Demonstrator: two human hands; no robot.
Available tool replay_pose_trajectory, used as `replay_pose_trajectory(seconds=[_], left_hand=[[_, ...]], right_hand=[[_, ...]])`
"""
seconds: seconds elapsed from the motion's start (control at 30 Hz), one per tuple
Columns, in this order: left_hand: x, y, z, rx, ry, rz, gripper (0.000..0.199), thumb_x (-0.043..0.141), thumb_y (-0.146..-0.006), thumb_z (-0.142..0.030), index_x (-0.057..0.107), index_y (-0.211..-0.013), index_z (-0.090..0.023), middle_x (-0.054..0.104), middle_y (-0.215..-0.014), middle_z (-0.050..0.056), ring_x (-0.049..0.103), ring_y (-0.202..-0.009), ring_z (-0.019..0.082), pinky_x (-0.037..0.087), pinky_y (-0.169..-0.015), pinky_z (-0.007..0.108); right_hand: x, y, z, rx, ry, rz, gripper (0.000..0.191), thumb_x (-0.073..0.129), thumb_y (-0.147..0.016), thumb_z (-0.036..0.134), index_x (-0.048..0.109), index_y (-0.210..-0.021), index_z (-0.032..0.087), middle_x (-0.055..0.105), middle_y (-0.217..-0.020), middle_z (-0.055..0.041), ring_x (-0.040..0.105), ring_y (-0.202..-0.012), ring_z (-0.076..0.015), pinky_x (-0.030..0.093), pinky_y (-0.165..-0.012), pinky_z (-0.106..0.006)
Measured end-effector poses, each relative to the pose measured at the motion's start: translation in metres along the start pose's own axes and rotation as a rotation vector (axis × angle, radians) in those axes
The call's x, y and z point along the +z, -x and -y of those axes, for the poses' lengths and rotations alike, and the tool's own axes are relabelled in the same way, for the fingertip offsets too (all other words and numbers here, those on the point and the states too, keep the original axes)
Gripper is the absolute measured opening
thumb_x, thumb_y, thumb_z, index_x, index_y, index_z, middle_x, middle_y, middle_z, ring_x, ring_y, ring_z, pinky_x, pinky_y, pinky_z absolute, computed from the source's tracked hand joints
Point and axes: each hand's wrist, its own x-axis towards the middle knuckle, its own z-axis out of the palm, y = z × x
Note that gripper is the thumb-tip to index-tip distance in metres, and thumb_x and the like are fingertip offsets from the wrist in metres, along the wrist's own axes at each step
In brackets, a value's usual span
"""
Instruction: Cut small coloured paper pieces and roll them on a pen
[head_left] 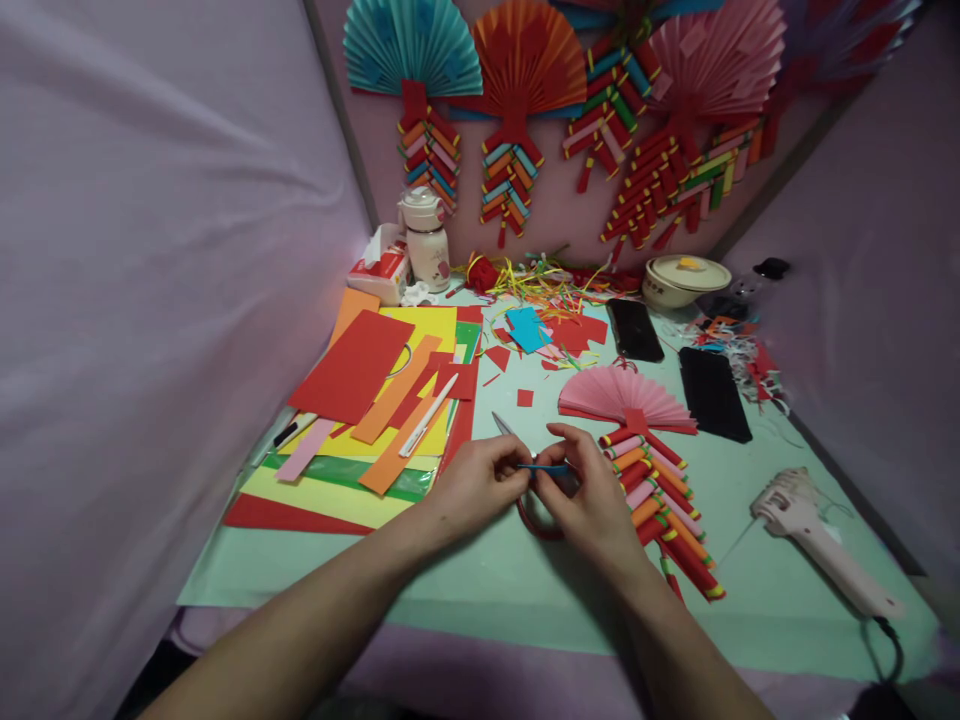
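Observation:
Near the front middle of the table, my left hand (487,480) and my right hand (585,485) meet over a pair of scissors. A small blue paper piece (546,469) is pinched between the fingertips of both hands. The scissors (504,425) lie on the table, blade pointing up and left, their dark red handle partly hidden below my right hand. Just right of my right hand lies a pink paper fan (626,395) with rows of red, orange and pink paper rolls (660,490) below it.
Coloured sheets (352,365) and a white pen (429,415) lie left. Paper scraps, two black phones (634,330), a lidded bowl (684,282) and a white bottle (427,250) are farther back. A glue gun (821,545) lies right; finished fans hang on the back wall.

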Motion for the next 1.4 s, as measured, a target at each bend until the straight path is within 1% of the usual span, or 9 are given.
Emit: replay_pose_trajectory(seconds=[0.07,0.13,0.2,0.37,0.47,0.7,1.0,1.2,1.4], left_hand=[[0.001,0.0,-0.001,-0.037,0.108,0.002,0.01,0.062,-0.075,-0.017,0.062,-0.085,-0.018,0.065,-0.075,-0.001,0.061,-0.069,0.012,0.046,-0.065,0.025],[0.001,-0.001,-0.002,-0.115,0.283,0.004,0.02,0.067,-0.073,-0.017,0.061,-0.093,-0.017,0.067,-0.079,0.0,0.066,-0.072,0.013,0.049,-0.069,0.026],[0.001,-0.003,-0.003,-0.207,0.458,0.012,0.022,0.072,-0.073,-0.019,0.061,-0.092,-0.016,0.069,-0.078,0.002,0.069,-0.073,0.014,0.051,-0.072,0.027],[-0.002,-0.005,-0.004,-0.403,0.755,0.039,0.022,0.08,-0.071,-0.023,0.067,-0.084,-0.011,0.073,-0.078,0.008,0.071,-0.071,0.013,0.054,-0.069,0.022],[-0.004,-0.005,-0.002,-0.465,0.838,0.091,0.026,0.084,-0.067,-0.024,0.068,-0.081,-0.01,0.074,-0.077,0.008,0.071,-0.069,0.013,0.055,-0.067,0.02],[-0.007,-0.003,0.002,-0.479,0.875,0.191,0.036,0.09,-0.057,-0.03,0.068,-0.077,-0.01,0.073,-0.069,0.008,0.07,-0.065,0.012,0.055,-0.063,0.018],[-0.006,-0.003,-0.002,-0.482,0.857,0.172,0.039,0.092,-0.054,-0.03,0.068,-0.079,-0.012,0.073,-0.07,0.007,0.071,-0.069,0.014,0.054,-0.066,0.019],[-0.006,-0.004,-0.001,-0.444,0.844,0.117,0.041,0.092,-0.052,-0.032,0.069,-0.08,-0.011,0.07,-0.069,0.003,0.068,-0.063,0.01,0.052,-0.062,0.019],[-0.006,-0.004,-0.002,-0.46,0.826,0.105,0.042,0.093,-0.049,-0.033,0.069,-0.076,-0.011,0.068,-0.069,0.001,0.067,-0.062,0.01,0.052,-0.063,0.019]], right_hand=[[0.001,0.0,0.002,0.137,-0.175,-0.005,0.039,0.064,-0.079,0.022,0.05,-0.115,0.022,0.067,-0.083,0.0002,0.064,-0.08,-0.0195,0.049,-0.078,-0.036],[0.0,-0.001,0.004,0.264,-0.36,-0.056,0.038,0.067,-0.077,0.027,0.05,-0.111,0.022,0.066,-0.081,0.0015,0.064,-0.074,-0.0174,0.048,-0.069,-0.031],[-0.003,-0.003,0.007,0.375,-0.496,-0.099,0.041,0.071,-0.074,0.032,0.05,-0.107,0.022,0.066,-0.08,0.002,0.063,-0.07,-0.0158,0.046,-0.063,-0.028],[-0.01,-0.006,0.008,0.507,-0.636,-0.101,0.05,0.08,-0.065,0.035,0.052,-0.104,0.021,0.067,-0.081,0.0016,0.06,-0.066,-0.0132,0.042,-0.058,-0.025],[-0.011,-0.005,0.008,0.508,-0.665,-0.055,0.049,0.081,-0.065,0.034,0.052,-0.103,0.022,0.067,-0.08,0.0021,0.058,-0.063,-0.0119,0.039,-0.055,-0.023],[-0.011,-0.001,0.01,0.474,-0.678,0.04,0.045,0.077,-0.07,0.029,0.051,-0.106,0.022,0.067,-0.081,0.0026,0.059,-0.062,-0.0105,0.041,-0.055,-0.022],[-0.012,0.0,0.007,0.458,-0.674,0.03,0.043,0.075,-0.07,0.026,0.05,-0.105,0.021,0.067,-0.079,0.0028,0.056,-0.06,-0.0097,0.04,-0.054,-0.021],[-0.012,-0.001,0.006,0.459,-0.653,0.051,0.042,0.073,-0.071,0.025,0.05,-0.106,0.022,0.067,-0.079,0.0025,0.054,-0.059,-0.0096,0.038,-0.053,-0.022],[-0.01,-0.001,0.009,0.455,-0.665,0.065,0.043,0.072,-0.069,0.023,0.05,-0.105,0.022,0.067,-0.076,0.0034,0.053,-0.056,-0.0095,0.036,-0.051,-0.021]])
